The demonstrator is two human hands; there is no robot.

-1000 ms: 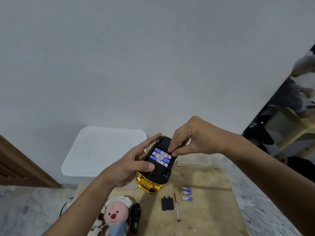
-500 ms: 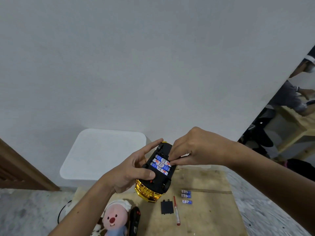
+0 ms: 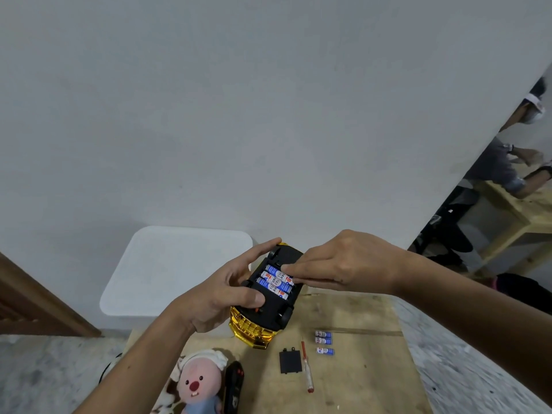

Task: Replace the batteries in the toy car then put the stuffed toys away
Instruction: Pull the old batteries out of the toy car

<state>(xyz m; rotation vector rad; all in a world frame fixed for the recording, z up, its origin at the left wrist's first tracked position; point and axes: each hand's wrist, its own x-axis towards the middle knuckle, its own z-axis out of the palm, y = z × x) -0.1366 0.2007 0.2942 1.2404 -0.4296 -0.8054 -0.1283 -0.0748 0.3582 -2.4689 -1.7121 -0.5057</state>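
Only the one head view here, so everything below is placed relative to the toy car (image 3: 265, 297).

I've got the car flipped belly-up, held above the far end of the tabletop (image 3: 358, 383). My left hand (image 3: 221, 297) grips its left side, thumb curled onto the black underside and index finger stretched along the far edge. My right hand (image 3: 337, 264) reaches in from the right with fingers nearly straight, tips pressing on the batteries (image 3: 276, 280), not clenched round anything.

What could go wrong: if I push one end of a cell too hard, I reckon the spring contact pops it back out, and with the car in mid-air it'd drop and roll. I can't read the plus and minus marks from here, so one could easily be in backwards. My left grip is mostly thumb too, so a hard press might tip the car.

Containers: the open battery bay in the car's underside holds three blue-and-white cells side by side. Its cover (image 3: 290, 361) lies on the tabletop nearer me than the car, the screwdriver (image 3: 307, 367) just right of that. Three loose batteries (image 3: 324, 342) sit further right. The white lidded bin (image 3: 176, 270) left of the car is closed, contents hidden. The stuffed toy (image 3: 198, 383) sits near me, left of the car, next to a black remote (image 3: 234, 386).
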